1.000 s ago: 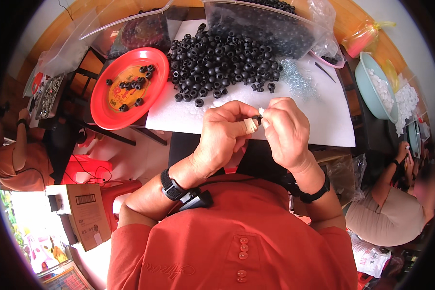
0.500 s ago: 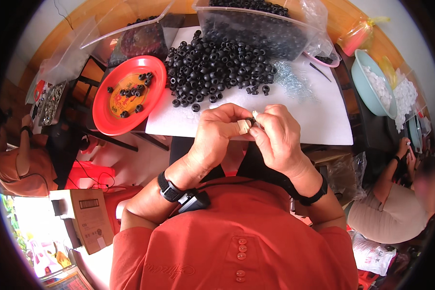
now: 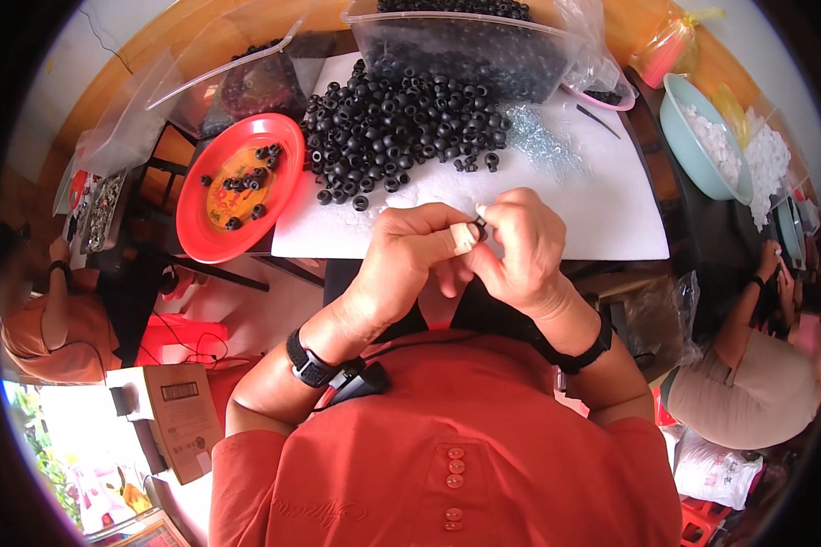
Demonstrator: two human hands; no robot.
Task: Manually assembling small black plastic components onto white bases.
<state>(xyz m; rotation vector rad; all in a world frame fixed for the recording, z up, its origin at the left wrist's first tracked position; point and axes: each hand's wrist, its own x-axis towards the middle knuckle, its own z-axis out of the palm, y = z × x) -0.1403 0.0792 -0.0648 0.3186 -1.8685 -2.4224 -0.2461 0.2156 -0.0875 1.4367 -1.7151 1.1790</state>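
Above the near edge of the white sheet (image 3: 602,219), my two hands meet fingertip to fingertip. My left hand (image 3: 401,255) is closed, its thumb and forefinger pinching a small black ring-like bead (image 3: 481,230). White tape wraps the left thumb. My right hand (image 3: 524,246), also closed, pinches at the same bead with thumb and forefinger; a white covering shows on one of its fingertips. Whether the right fingers hold some tiny extra piece, I cannot tell. Beyond the hands lies a heap of black beads (image 3: 401,128) with round holes. Small clear-bluish pieces (image 3: 543,141) are scattered to its right.
A red plate (image 3: 196,223) with several black beads stands at the left. Behind the heap is a clear plastic bin (image 3: 465,50) of more beads. On the right sits a pale green basin (image 3: 693,173) with white pieces. Other people work at both sides.
The view has shifted slightly. My fingers have turned a little around the black bead, which now shows more plainly between them. The heap and the plate look unchanged.
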